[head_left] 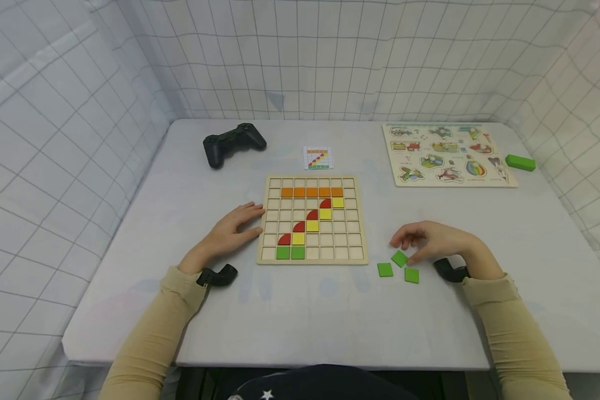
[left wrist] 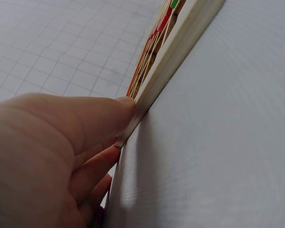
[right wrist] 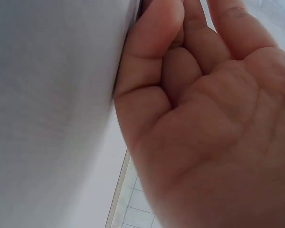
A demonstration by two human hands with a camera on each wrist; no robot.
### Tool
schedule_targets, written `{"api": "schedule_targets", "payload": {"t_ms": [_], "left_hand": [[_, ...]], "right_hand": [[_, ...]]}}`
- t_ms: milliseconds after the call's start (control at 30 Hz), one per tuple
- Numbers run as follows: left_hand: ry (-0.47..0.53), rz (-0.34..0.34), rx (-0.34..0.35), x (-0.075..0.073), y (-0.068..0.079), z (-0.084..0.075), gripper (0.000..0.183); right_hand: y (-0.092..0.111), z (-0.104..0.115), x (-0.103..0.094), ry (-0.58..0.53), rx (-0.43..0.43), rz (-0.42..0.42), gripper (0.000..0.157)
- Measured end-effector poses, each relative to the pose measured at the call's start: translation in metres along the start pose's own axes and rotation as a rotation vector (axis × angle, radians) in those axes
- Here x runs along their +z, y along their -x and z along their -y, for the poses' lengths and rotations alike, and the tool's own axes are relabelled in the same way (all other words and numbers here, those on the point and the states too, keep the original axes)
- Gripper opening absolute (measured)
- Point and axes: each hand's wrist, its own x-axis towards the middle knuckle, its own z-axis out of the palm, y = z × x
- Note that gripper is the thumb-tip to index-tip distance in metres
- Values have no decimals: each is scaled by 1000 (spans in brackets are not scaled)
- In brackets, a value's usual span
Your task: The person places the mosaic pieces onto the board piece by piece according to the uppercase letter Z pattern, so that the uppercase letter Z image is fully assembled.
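Note:
A wooden grid board (head_left: 334, 239) lies mid-table with orange, red, yellow and green tiles in some cells. Two green tiles (head_left: 290, 253) sit in its bottom row. My left hand (head_left: 228, 229) rests at the board's left edge, thumb and fingers extended; in the left wrist view the thumb (left wrist: 104, 116) touches the rim. On the right, my right hand (head_left: 437, 240) hovers low with bent fingers over a loose green tile (head_left: 399, 258), thumb tip beside it. Two more loose green tiles (head_left: 385, 270) lie close by. In the right wrist view curled fingers (right wrist: 147, 71) show, but no tile.
Above the board lies a small pattern card (head_left: 318, 158). A black game controller (head_left: 234, 144) is at the back left. At the back right are a picture puzzle board (head_left: 447, 155) and a green block (head_left: 520, 163). Grid-patterned cloth walls (head_left: 300, 61) surround the table.

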Motion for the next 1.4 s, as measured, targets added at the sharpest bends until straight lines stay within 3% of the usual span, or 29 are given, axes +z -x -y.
{"api": "schedule_targets", "payload": {"t_ms": [967, 1200, 1400], "left_hand": [[2, -1, 0, 0, 0, 0, 52], [1, -1, 2, -1, 1, 0, 51], [-2, -1, 8, -1, 1, 0, 51]], "right_hand": [[-4, 4, 3, 24, 45, -3, 30], [-8, 5, 5, 85, 50, -33, 27], [-12, 10, 5, 58, 73, -27, 23]]}}
